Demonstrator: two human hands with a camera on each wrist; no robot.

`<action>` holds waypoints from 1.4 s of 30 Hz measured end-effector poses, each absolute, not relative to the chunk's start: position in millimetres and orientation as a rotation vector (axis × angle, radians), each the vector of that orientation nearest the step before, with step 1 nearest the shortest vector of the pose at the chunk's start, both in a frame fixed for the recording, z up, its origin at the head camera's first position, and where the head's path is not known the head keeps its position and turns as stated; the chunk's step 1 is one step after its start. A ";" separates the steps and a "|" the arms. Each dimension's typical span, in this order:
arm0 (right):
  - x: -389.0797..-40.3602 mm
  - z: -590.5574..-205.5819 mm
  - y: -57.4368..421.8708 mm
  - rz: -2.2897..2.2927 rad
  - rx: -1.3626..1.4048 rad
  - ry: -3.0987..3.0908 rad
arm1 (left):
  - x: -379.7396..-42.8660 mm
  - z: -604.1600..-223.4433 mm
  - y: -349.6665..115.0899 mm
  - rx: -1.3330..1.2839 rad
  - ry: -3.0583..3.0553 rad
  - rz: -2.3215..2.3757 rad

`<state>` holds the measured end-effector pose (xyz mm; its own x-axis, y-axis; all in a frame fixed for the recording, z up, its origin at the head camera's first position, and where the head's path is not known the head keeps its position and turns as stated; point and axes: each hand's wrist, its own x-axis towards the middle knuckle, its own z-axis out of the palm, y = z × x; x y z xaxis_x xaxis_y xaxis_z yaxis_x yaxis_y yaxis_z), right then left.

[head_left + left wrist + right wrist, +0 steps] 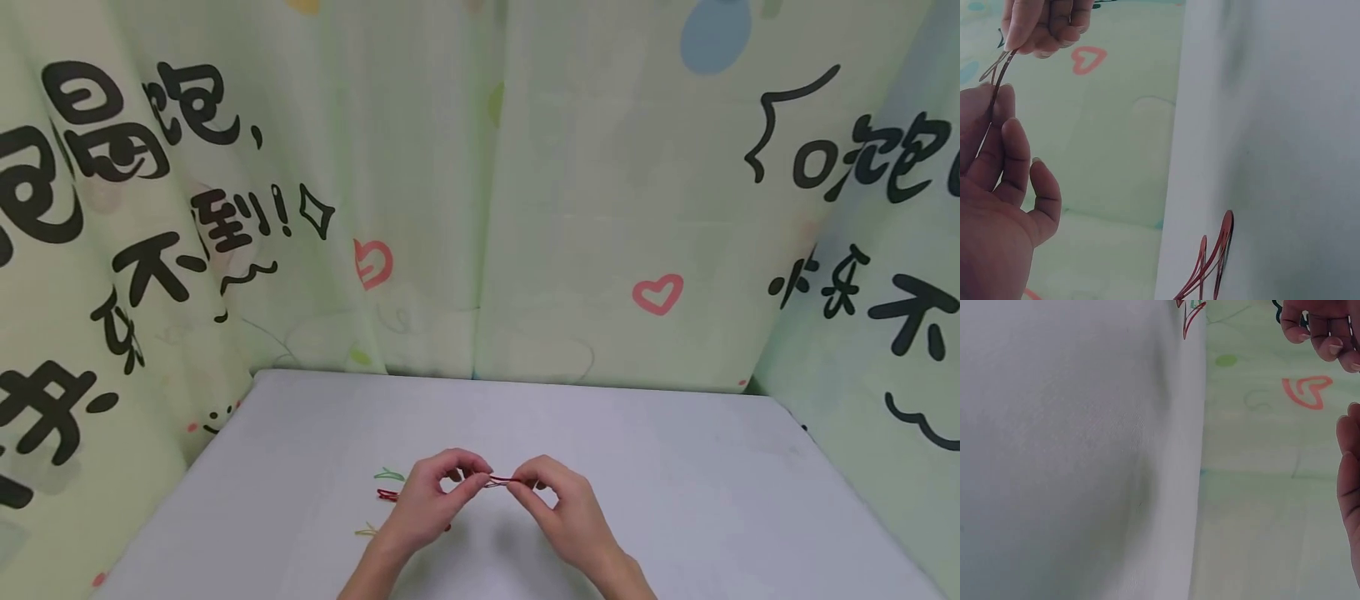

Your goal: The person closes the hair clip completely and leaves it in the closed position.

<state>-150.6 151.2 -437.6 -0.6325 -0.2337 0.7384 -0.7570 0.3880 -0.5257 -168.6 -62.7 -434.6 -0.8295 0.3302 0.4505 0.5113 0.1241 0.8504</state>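
Above the table, my left hand (431, 500) and right hand (566, 508) face each other with a thin red hair clip (501, 480) between them. Thumb and fingertips of each hand pinch one end of it. In the left wrist view the clip (1001, 75) spans both hands, its slim prongs spread apart. Left of my left hand lie a green clip (389, 474), a red clip (387, 495) and a yellow clip (366, 531), partly covered by that hand. Red clips (1227, 228) on the table also show close up in the left wrist view.
The white tabletop (705, 492) stretches out on both sides of my hands. A pale green curtain (570, 208) with dark lettering and hearts hangs behind the table's back edge and along both sides.
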 end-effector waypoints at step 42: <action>-147.5 -437.7 152.9 1.237 0.725 -2.120 | -164.7 -440.0 -48.2 -0.674 -2.248 -1.668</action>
<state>-147.5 152.9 -437.7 -0.6881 -0.1650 0.7067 -0.6964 0.4239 -0.5791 -164.7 -48.2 -440.0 -0.8579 0.2092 0.4693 0.5099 0.2327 0.8282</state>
